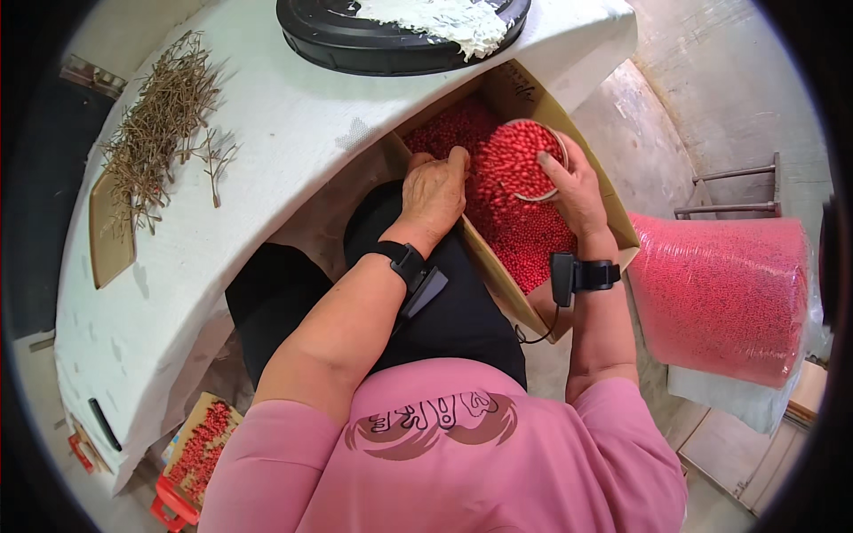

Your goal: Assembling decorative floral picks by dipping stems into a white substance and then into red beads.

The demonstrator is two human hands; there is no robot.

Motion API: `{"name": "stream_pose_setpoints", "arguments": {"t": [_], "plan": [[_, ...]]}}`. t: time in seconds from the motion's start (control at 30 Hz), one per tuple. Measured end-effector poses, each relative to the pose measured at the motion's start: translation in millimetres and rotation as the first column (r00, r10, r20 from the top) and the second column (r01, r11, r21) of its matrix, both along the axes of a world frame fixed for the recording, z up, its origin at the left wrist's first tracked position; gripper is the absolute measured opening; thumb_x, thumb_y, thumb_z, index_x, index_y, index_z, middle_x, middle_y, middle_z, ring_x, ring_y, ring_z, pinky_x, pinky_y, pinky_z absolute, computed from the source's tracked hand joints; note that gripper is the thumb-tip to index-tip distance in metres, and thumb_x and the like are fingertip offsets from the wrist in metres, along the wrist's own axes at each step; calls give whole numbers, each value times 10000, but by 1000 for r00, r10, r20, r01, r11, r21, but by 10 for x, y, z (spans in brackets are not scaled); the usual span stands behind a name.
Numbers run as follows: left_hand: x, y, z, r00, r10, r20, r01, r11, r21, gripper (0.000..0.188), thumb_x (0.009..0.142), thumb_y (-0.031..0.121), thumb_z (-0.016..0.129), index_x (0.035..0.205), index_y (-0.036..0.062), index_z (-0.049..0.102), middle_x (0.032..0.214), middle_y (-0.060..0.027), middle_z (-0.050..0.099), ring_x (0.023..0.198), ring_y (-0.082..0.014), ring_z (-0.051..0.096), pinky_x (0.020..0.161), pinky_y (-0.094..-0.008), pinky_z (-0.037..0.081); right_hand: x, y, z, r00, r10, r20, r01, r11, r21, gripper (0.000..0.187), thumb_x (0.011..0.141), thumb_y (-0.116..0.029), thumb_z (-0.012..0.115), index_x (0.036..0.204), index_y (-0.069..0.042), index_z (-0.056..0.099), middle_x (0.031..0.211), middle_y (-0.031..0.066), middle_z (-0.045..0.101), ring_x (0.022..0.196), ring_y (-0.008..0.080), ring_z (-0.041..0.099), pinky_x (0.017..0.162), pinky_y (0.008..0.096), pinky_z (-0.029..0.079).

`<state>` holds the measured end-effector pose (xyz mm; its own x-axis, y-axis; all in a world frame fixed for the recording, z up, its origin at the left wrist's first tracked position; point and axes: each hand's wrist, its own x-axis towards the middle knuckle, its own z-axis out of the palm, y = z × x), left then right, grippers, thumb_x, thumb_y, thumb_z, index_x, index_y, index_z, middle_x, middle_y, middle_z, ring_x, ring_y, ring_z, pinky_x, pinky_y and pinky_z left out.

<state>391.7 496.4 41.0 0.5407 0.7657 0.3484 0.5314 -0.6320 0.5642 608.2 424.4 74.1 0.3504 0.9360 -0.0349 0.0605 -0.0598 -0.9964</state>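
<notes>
While right fingers (553, 170) grip the mouth-up cup (538, 198) of beads (515, 149), left fingers (458, 162) curl, contents unclear

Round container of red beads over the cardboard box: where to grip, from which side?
Likely the right edge of the round container, approached from the right, thumb over the rim, fingers outside. Its mouth faces up, full of red beads, and the right hand holds that edge.

A round cup (561, 142) with a pale rim, up and right of the middle, is full of tiny red beads (514, 153). More lie loose under it in an open brown cardboard box (498, 273).
</notes>
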Motion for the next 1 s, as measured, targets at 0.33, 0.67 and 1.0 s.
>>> {"name": "stream_pose_setpoints", "arguments": {"t": [0.33,0.67,1.0], "plan": [[15,10,9,999,-9,49,8,1000,26,184,854,59,610,973,109,479,657,-153,613,637,-374,606,768,-422,476,234,-52,-1137,635,206,745,354,779,-517,589,856,-588,551,1237,-140,576,1150,245,623,1082,435,587,891,494,488],[3,17,61,1000,-17,7,17,1000,-21,115,855,61,555,945,91,491,696,-141,653,672,-351,629,783,-406,460,145,-420,-1604,999,34,36,16,469,-883,499,851,-257,555,1338,-170,490,1164,93,643,1019,300,630,742,465,556],[11,8,6,997,16,80,-17,1000,15,214,838,58,644,984,100,493,706,-135,642,690,-347,634,829,-408,478,512,-278,-696,963,-35,-266,-130,804,-580,533,848,-173,577,1370,-151,467,1072,56,634,887,188,626,593,364,565]]}}
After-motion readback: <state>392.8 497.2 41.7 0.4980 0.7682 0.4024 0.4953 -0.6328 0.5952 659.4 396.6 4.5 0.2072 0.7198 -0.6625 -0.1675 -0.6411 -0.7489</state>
